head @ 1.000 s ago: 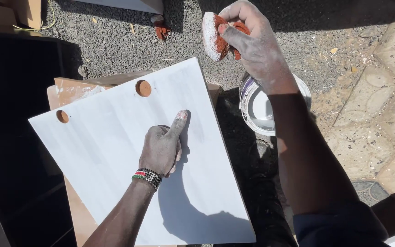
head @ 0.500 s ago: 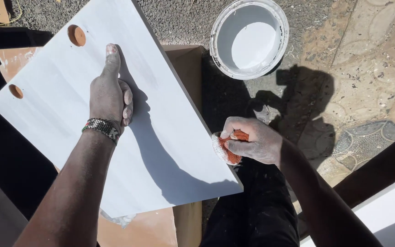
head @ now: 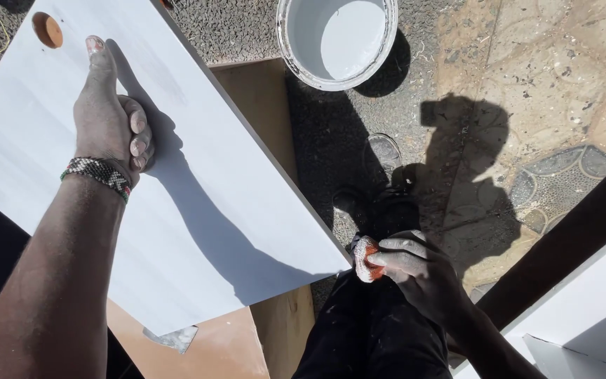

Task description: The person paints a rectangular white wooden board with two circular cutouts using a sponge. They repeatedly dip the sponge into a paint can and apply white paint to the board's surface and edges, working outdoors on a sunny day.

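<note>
The white board [head: 198, 210] is laid flat across a brown worktop [head: 212, 351], tilted so that its long right edge runs diagonally from the top of the view down to a corner near the middle. Two round holes [head: 47, 29] are cut near the board's upper left edge, one at the top and one further down at the left border. On the board's upper left part the left hand [head: 110, 119] is pressed, knuckles down with the fingers curled under and the thumb stretched out toward the upper hole; nothing is gripped by it. A beaded bracelet [head: 98, 174] is worn on that wrist, just below the hand. A long shadow of the arm is cast across the board's middle. Beneath the board's lower corner a scrap of pale paper [head: 174, 338] is seen on the worktop. Beyond the board's right edge, at the top of the view, a white bucket of white paint [head: 338, 38] is set on the gravel ground. Just right of the board's lower right corner the right hand [head: 419, 270] is closed around a paint-smeared orange sponge [head: 365, 258], which is held at the board's edge. Far right of the board, another white panel [head: 583, 309] is partly seen.
</note>
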